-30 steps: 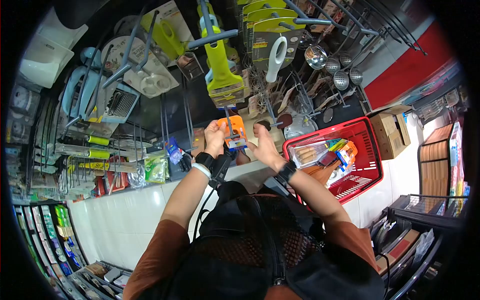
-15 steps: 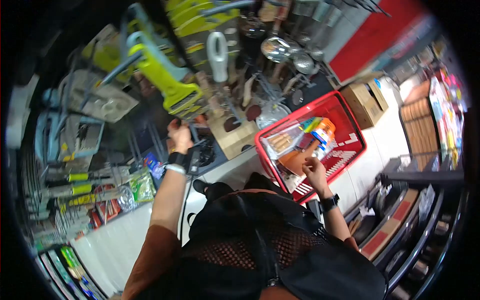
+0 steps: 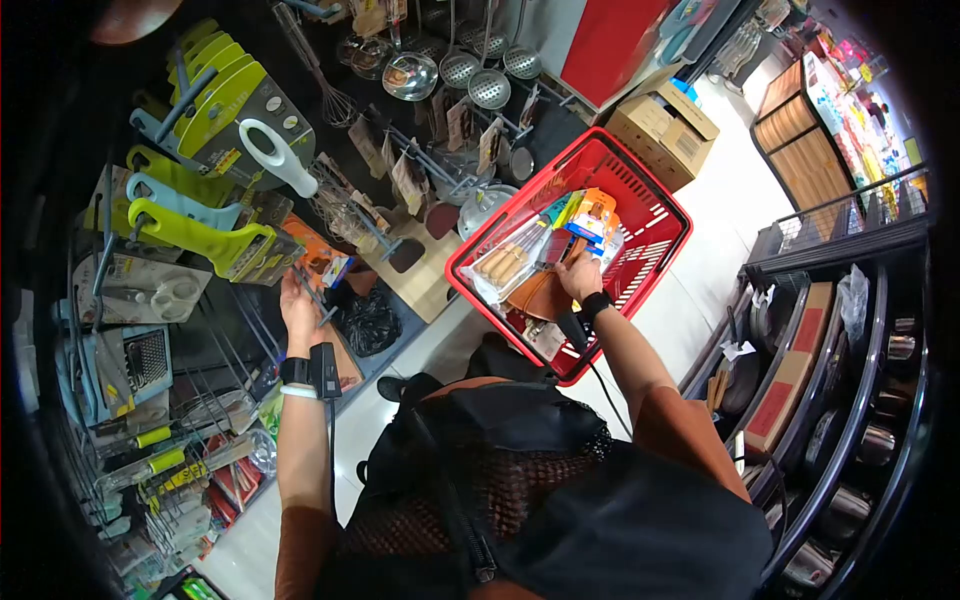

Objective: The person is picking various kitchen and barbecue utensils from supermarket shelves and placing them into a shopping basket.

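My left hand (image 3: 298, 310) is at the hanging rack, its fingers closed at the lower edge of an orange carded package (image 3: 318, 258) beside a metal hook. What the package contains is too small to make out. Lime-green handled utensils (image 3: 200, 238) hang just above this hand. My right hand (image 3: 580, 278) reaches into a red shopping basket (image 3: 655, 195), fingers wrapped around a brown paddle-shaped utensil (image 3: 533, 297) near its handle. Beside it in the basket lie a clear pack with wooden handles (image 3: 505, 262) and another orange carded package (image 3: 597, 212).
Ladles and skimmers (image 3: 488, 88) hang at the back, near a whisk (image 3: 338, 105). A cardboard box (image 3: 660, 130) stands behind the basket. Dark shelves of pans (image 3: 742, 380) line the right side. A black plastic bag (image 3: 370, 322) lies below the rack.
My right hand has moved from above the basket down into it and closed on the brown utensil. At the rack, my left hand has come to the orange package. The view has shifted.
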The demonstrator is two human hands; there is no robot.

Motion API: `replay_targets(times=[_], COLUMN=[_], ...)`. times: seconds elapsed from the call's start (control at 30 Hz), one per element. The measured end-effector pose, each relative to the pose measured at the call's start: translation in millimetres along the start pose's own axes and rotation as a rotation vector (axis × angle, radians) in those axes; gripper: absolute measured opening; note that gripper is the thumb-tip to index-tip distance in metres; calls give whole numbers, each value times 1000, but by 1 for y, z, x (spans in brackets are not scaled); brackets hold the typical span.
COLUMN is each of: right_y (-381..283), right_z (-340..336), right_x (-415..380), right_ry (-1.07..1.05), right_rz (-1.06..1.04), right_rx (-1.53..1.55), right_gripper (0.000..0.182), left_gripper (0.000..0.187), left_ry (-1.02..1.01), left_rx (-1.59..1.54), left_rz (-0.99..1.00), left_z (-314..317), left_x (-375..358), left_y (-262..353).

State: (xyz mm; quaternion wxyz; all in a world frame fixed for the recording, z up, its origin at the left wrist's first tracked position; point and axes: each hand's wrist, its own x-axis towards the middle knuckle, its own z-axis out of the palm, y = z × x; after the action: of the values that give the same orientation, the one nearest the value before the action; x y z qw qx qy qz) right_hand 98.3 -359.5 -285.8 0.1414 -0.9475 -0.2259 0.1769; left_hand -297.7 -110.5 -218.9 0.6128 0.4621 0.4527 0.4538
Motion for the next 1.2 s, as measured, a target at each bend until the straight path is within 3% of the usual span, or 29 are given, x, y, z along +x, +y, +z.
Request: replay_targets(times=[0.1, 0.17, 0.23, 0.27, 0.37, 0.43, 0.5, 0.57, 0.6, 0.63, 0.67, 0.73, 0.8, 0.87, 0.97, 1.03, 1.07, 1.13, 1.17, 1.2], right_y=[6, 9, 16, 19, 44, 36, 46, 79, 48, 49, 40, 4, -28, -47, -97, -126, -133, -144, -148, -152], right_z=[7, 10, 4, 1, 7, -14, -21, 1, -35, -29, -40, -73, -92, -91, -96, -98, -96, -94, -94, -94], right_x=[14, 20, 23, 23, 34, 27, 27, 33, -1, -11, -24, -58, -82, -89, -110, -124, -126, -127, -128, -131], right_ry=[-108, -77, -165, -136, -171, -155, -184, -83, -80, -163, -214, -271, -338, -488, -535, -563, -623, -778, -794, -790], right_rz=[134, 200, 53, 168, 210, 290, 263, 144, 110, 50, -59, -279, -438, -601, -766, -903, -927, -985, -994, -1005], right_rx=[70, 83, 198, 139, 207, 149, 224, 350, 547, 1030, 1037, 957, 877, 861, 740, 702, 635, 504, 502, 672], right_gripper=[69, 67, 60, 46, 49, 47, 41, 38, 27, 18, 18, 17, 16, 21, 11, 5, 9, 29, 29, 39], left_gripper=[37, 37, 38, 38, 39, 37, 34, 30, 28, 26, 26, 27, 30, 42, 74, 58, 58, 39, 22, 21], left_ry=[36, 36, -17, -19, 2, 130, 112, 114, -44, -201, -186, -590, -730, -721, -708, -592, -575, -516, -436, -487], left_rx=[17, 22, -19, -18, 44, 308, 429, 499, 498, 492, 486, 329, 382, 419, 183, -108, -111, 156, 161, 232], left_rz=[-10, -36, -72, -73, -46, -2, -13, 16, -14, -44, -43, -321, -179, 113, 237, 314, 324, 297, 389, 352], left_z=[5, 3, 1, 0, 5, -5, -20, -27, -24, -18, -6, 26, 52, 82, 117, 140, 139, 135, 136, 124], left_x=[0, -2, -9, -15, -47, -65, -83, -97, -106, -114, -121, -132, -129, -121, -112, -119, -118, -117, -119, -119], left_y=[5, 7, 9, 10, 26, 27, 29, 30, 35, 41, 51, 78, 96, 120, 148, 153, 153, 147, 143, 136])
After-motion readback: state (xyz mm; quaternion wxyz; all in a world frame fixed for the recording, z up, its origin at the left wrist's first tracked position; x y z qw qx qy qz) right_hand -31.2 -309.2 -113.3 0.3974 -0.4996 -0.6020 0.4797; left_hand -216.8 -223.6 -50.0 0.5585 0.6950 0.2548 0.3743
